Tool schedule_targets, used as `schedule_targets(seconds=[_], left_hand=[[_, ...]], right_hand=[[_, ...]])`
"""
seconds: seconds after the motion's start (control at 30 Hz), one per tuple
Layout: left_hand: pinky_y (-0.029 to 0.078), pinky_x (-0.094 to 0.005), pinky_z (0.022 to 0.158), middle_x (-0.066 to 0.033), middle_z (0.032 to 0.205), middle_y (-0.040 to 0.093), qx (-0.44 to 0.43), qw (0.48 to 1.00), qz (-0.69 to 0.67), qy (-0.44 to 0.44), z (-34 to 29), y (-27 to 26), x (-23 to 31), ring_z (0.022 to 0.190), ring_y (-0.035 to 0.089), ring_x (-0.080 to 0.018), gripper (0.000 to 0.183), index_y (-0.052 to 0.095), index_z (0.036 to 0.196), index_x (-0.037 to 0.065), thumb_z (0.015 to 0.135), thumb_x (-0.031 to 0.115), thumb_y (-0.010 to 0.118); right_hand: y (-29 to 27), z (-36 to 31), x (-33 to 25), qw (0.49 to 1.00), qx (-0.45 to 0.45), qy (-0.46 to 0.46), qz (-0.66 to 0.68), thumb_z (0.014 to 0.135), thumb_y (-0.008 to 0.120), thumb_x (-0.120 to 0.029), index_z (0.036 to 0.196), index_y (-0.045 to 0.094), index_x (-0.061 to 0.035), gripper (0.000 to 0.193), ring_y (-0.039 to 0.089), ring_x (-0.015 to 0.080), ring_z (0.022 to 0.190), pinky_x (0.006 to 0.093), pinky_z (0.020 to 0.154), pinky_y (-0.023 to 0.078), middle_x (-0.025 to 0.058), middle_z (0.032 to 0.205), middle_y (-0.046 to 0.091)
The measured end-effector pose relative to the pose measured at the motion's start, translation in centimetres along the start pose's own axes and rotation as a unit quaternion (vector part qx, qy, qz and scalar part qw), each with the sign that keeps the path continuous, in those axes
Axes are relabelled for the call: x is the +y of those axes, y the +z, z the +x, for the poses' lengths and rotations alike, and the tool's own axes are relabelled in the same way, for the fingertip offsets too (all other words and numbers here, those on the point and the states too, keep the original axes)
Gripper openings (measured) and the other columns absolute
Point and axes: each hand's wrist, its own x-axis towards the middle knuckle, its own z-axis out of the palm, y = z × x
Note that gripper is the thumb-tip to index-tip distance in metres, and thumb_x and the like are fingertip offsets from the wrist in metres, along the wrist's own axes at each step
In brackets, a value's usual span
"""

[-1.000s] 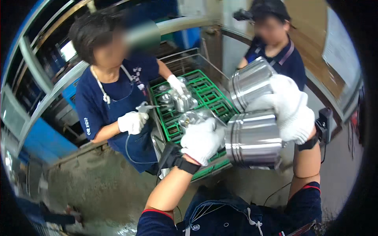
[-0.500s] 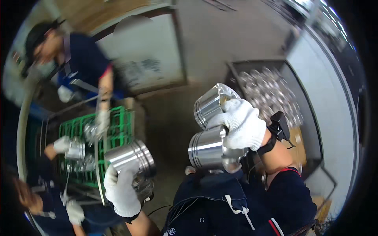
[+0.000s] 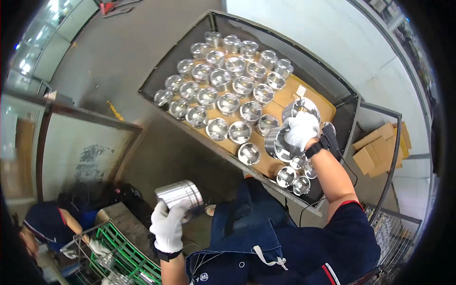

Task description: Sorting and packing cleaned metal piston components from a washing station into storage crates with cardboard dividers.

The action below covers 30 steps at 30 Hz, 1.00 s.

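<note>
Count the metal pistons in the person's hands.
3: a piston in the left hand, a lower piston and an upper piston in the right hand; more may be hidden.

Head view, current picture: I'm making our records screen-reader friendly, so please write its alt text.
A person's white-gloved right hand grips two shiny metal pistons over a dark-walled tray holding many similar pistons on brown sheeting. The gloved left hand holds a third piston outside the tray. At lower left, a co-worker is beside a green rack.
</note>
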Motion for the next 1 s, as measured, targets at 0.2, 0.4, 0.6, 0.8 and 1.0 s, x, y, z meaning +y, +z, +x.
schedule_targets(seconds=[0.2,0.4,0.6,0.8,1.0], left_hand=[[0.054,-0.0273,0.083,-0.0086,0.109,0.072,-0.17,0.982,0.075,-0.017,5.9,12.7,2.9,0.095,0.067,-0.0134,0.032,0.066,0.118,-0.002,0.086,0.003,0.071],[0.053,-0.0275,0.086,-0.0078,0.11,0.071,-0.248,0.963,0.09,-0.053,10.3,22.6,2.3,0.097,0.067,-0.0137,0.036,0.064,0.119,-0.004,0.086,0.003,0.073],[0.052,-0.0268,0.082,-0.004,0.107,0.073,-0.325,0.897,0.298,0.027,15.6,32.6,0.7,0.092,0.062,-0.0079,0.036,0.067,0.119,-0.001,0.088,0.017,0.074],[0.052,-0.0457,0.08,-0.0176,0.09,0.07,-0.333,0.731,0.512,0.305,22.5,42.2,-2.6,0.089,0.066,-0.0372,0.033,0.069,0.103,0.006,0.084,0.033,0.071],[0.049,-0.0473,0.086,-0.0117,0.089,0.068,-0.38,0.577,0.571,0.444,27.7,49.7,-7.0,0.095,0.063,-0.0326,0.036,0.069,0.107,0.007,0.084,0.034,0.065]], right_hand=[[11.6,1.9,4.2,0.989,-0.12,0.017,-0.08,0.068,0.073,-0.04,0.082,0.078,-0.0202,0.025,0.068,0.029,0.085,0.0429,0.075,0.051,0.011,0.089,0.071],[16.1,2.8,2.3,0.965,-0.256,-0.027,-0.059,0.086,0.063,-0.036,0.1,0.078,-0.0199,0.026,0.068,0.0259,0.102,0.0492,0.086,0.046,0.0107,0.107,0.072],[21.5,3.0,1.7,0.948,-0.314,-0.021,0.045,0.093,0.054,-0.033,0.111,0.074,-0.0186,0.031,0.061,0.0331,0.115,0.0596,0.099,0.038,0.013,0.122,0.067],[26.4,1.9,0.2,0.943,-0.292,0.033,0.154,0.099,0.044,-0.033,0.115,0.073,-0.019,0.036,0.053,0.0356,0.123,0.0616,0.11,0.027,0.0168,0.126,0.061],[31.5,-0.2,-1.2,0.965,-0.155,0.063,0.204,0.093,0.047,-0.032,0.112,0.071,-0.0281,0.031,0.048,0.0381,0.12,0.0622,0.108,0.027,0.0169,0.118,0.059]])
